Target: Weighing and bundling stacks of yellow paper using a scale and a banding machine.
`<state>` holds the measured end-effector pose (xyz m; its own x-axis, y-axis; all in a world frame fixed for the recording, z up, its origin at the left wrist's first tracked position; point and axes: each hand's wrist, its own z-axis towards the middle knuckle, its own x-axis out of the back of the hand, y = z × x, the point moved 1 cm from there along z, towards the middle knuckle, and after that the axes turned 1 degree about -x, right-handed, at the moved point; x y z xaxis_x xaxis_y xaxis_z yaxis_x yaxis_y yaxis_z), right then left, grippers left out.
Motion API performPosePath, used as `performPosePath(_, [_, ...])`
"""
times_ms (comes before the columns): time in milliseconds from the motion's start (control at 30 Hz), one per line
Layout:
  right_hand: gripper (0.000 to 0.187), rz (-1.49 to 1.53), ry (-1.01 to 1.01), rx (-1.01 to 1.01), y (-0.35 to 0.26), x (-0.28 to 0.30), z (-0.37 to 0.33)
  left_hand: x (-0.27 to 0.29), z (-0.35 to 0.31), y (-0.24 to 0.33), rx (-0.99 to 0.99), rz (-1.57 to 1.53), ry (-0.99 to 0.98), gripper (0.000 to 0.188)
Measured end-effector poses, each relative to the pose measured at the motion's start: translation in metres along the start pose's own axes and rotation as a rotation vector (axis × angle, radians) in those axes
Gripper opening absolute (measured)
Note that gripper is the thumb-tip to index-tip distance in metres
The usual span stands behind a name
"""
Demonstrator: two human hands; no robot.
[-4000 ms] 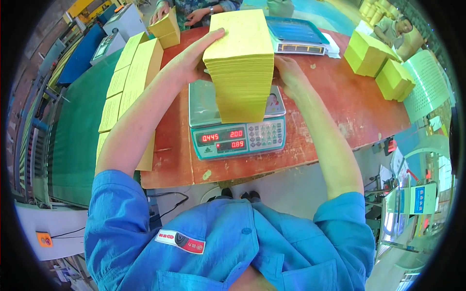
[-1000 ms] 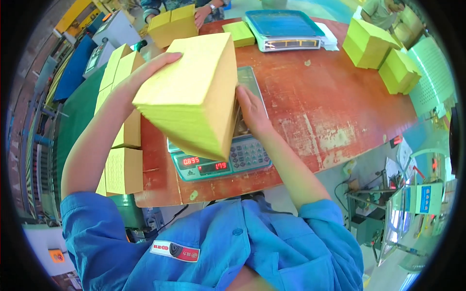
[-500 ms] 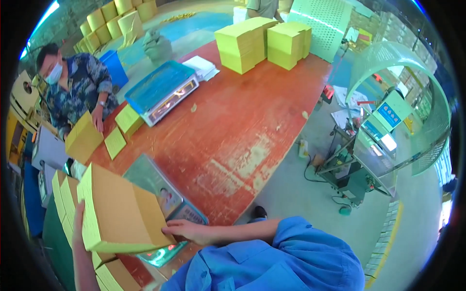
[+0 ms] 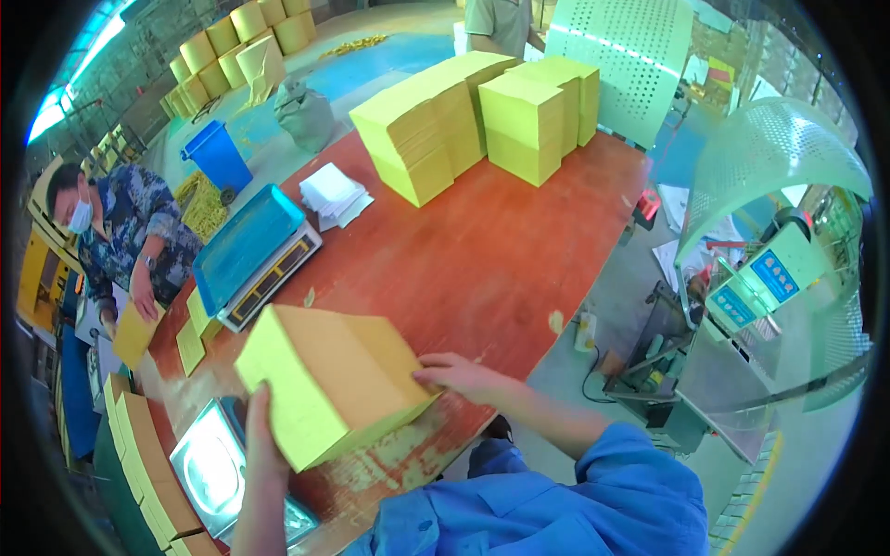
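Observation:
A thick block of stacked yellow paper (image 4: pixel 348 371) with a tan top is held between my two hands above the red table. My left hand (image 4: pixel 260 417) presses against its left side, the fingers mostly hidden. On the opposite side, the fingers of my right hand (image 4: pixel 456 375) grip the right edge. A shiny metal-topped weighing scale (image 4: pixel 209 454) sits below and left of the block, just past my left forearm. More tall yellow paper stacks (image 4: pixel 417 130) stand at the far end of the table, with a second group (image 4: pixel 524 130) beside them.
A blue-topped scale (image 4: pixel 246 246) and white papers (image 4: pixel 336 193) lie on the red table (image 4: pixel 445 269). At left, a masked co-worker (image 4: pixel 130 232) handles a yellow stack (image 4: pixel 139 334). Paper stacks (image 4: pixel 153 463) line the lower left. A machine with a perforated guard (image 4: pixel 779 176) stands right.
Both hands have carried the paper block rightward and up, away from the metal-topped scale, which is now uncovered. The view has shifted, and the co-worker's stack looks thinner.

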<state>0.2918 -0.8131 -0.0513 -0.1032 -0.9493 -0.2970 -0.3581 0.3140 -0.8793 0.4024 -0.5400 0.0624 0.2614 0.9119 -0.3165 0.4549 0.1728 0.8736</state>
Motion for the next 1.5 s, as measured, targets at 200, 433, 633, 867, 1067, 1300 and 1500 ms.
performPosePath(200, [0.039, -0.044, 0.241, 0.002, -0.057, 0.171, 0.026, -0.159, 0.128, -0.035, 0.137, -0.189, -0.210, 0.051])
performPosePath(433, [0.038, -0.832, 1.052, 0.730, -0.074, 0.291, 0.027, -0.350, 0.259, -0.041, 0.211, 0.069, -0.242, 0.068])
performPosePath(633, [0.028, -0.677, 0.880, 0.675, -0.052, 0.315, -0.038, -0.445, 0.307, -0.033, 0.217, 0.203, -0.082, 0.074])
performPosePath(867, [0.020, -0.632, 0.879, 0.576, -0.059, 0.318, -0.043, -0.479, 0.339, -0.026, 0.234, 0.206, -0.253, 0.092])
performPosePath(1067, [0.019, -0.859, 0.898, 0.731, -0.055, 0.306, -0.020, -0.427, 0.321, -0.019, 0.211, 0.059, -0.437, 0.086])
performPosePath(1300, [0.017, -1.096, 0.888, 0.640, -0.044, 0.332, -0.048, -0.264, 0.127, -0.038, -0.055, 0.490, -0.790, 0.079])
performPosePath(1500, [0.027, -1.031, 0.670, 0.658, -0.028, 0.242, 0.017, 0.066, -0.103, -0.054, 0.066, 0.091, 0.162, 0.032])
